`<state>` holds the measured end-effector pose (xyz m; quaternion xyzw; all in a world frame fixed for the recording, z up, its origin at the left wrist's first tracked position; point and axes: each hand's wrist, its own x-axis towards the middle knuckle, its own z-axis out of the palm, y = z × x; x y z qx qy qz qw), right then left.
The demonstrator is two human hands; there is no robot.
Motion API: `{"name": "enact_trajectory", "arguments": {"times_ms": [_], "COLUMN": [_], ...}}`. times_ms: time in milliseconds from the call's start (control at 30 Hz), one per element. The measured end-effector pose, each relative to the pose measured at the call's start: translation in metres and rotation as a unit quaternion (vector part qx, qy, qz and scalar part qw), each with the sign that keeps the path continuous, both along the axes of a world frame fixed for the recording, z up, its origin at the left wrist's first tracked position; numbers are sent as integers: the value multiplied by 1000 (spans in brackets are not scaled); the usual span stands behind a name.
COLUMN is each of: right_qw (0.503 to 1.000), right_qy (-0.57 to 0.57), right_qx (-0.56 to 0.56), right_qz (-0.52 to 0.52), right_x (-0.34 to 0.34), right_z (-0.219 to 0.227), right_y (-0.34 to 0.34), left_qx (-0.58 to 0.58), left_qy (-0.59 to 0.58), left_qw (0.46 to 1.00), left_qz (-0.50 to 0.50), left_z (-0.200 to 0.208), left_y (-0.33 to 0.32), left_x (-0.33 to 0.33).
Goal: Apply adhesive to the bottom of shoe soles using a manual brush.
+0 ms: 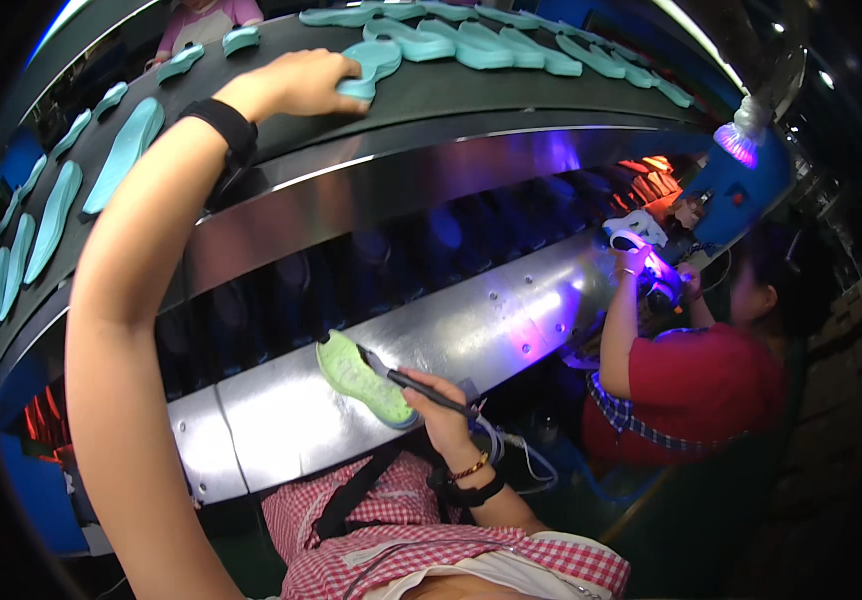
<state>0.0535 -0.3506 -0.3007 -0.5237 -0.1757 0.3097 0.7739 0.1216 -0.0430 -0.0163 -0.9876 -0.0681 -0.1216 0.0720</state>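
My left hand [301, 84] reaches far over to the belt, its fingers bent around the near end of a teal shoe sole [379, 60]. More teal soles lie right beside that one. Low in the middle, my right hand [441, 408] holds a brush [431, 390] by its black handle. The brush's dark head rests over a pale green shoe sole [353, 372] lying on the metal ledge, its inner face up with a whitish, wet-looking patch. The fingers of my right hand are close against the edge of this sole.
The dark conveyor belt [451, 95] carries several teal soles [126, 150] at left. Below it runs a shiny metal ledge [281, 430]. To the right, a co-worker in a red shirt [691, 390] handles a white shoe [651, 265] under a purple lamp [741, 140]. Another person stands beyond the belt.
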Motion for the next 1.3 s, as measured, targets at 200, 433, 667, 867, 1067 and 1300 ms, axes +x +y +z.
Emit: {"name": "enact_trajectory", "arguments": {"times_ms": [200,433,667,867,1067,1300], "right_qw": [998,996,995,988,962,942], "right_qy": [60,83,98,94,-47,-164], "right_qx": [30,7,13,54,-19,2], "right_qz": [-13,-31,-26,106,268,292], "right_x": [6,14,7,-17,-57,-78], "right_z": [-2,-5,2,22,40,48], "right_y": [-4,7,18,46,83,115], "left_qx": [-105,-658,-818,-950,-942,-897], "left_qy": [-45,-552,-269,-213,-298,-416], "left_qw": [993,506,508,227,104,136], "left_qz": [24,-77,17,-37,-111,68], "left_z": [-7,-96,-197,-282,-285,-281], "left_y": [-17,-83,-119,-151,-162,-167], "left_x": [-75,-219,-334,-332,-301,-288]}}
